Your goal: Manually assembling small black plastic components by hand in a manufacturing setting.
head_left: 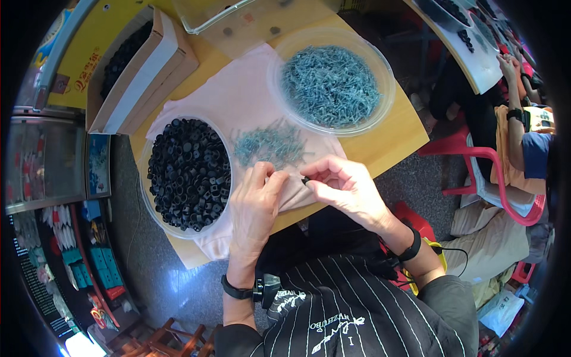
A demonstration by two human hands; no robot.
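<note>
A small black plastic part [306, 180] is pinched between the thumb and fingertips of my right hand [352, 193]. Close to its left, my left hand [256, 201] is closed with thumb and forefinger together; whatever it grips is too small to make out. Just beyond my fingers, a loose pile of thin blue-green translucent plastic pieces [267, 144] lies on a pale pink cloth [248, 68]. To the left of my left hand stands a clear round tub [144, 199] full of small black ring-like caps [189, 172]. A second clear tub [389, 89], far right, holds many more blue-green pieces [333, 83].
The cloth covers part of a yellow wooden table [395, 134]. A cardboard box [148, 77] with dark parts sits at the far left, and a clear plastic lid [229, 15] lies at the back. Rightward are a red plastic chair [496, 160] and another person at a table [476, 74].
</note>
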